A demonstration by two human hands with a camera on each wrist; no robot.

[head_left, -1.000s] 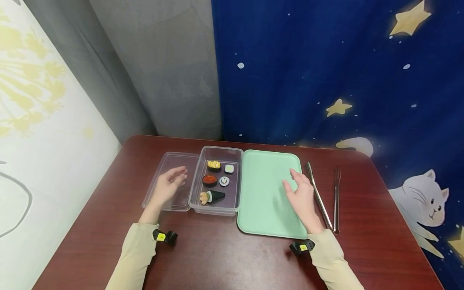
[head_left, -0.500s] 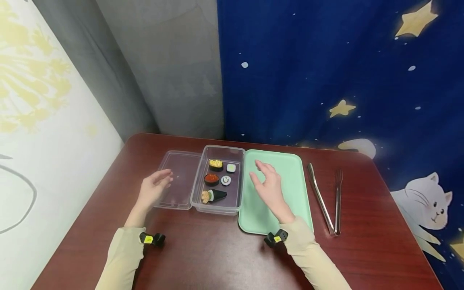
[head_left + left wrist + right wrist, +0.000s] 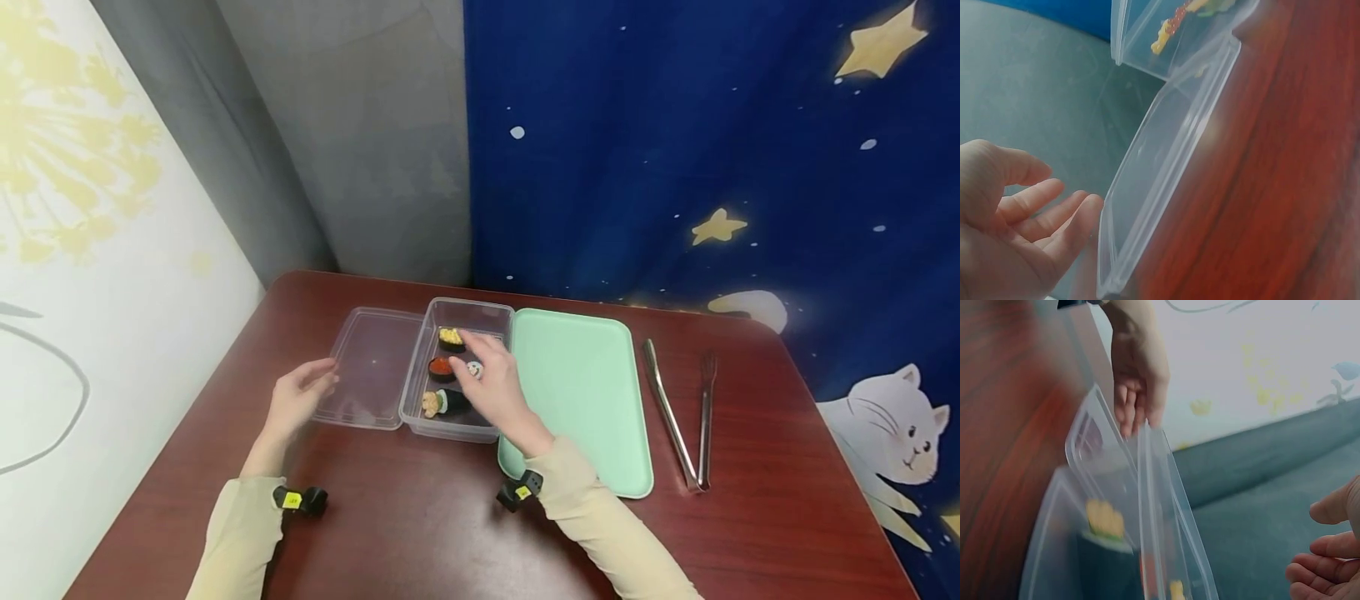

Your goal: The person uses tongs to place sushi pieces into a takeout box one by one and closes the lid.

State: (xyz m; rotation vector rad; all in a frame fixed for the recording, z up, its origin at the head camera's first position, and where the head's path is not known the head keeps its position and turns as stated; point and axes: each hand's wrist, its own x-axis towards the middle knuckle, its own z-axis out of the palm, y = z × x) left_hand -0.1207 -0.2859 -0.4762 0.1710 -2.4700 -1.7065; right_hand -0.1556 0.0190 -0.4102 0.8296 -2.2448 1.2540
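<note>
Your right hand [image 3: 491,379] has crossed from the green tray [image 3: 592,392] and now hovers over the clear container [image 3: 491,317], its grip loosely spread and holding nothing, fingertips just above the toy sushi [image 3: 442,367] inside. That puts the sushi pieces directly under your reach; none looks lifted yet. Your left hand [image 3: 296,396] has drifted back to the near left edge of the clear lid [image 3: 371,367], which lies flat on the worktop [image 3: 420,517] touching the container's left side; its fingers are relaxed and open, beside the lid's rim, and contact cannot be told. The tray sits against the container's right side, its whole surface bare. Right of the tray, well apart from the container, lie metal tongs [image 3: 667,412] and a fork [image 3: 705,417]. In front of the container the worktop is open.
</note>
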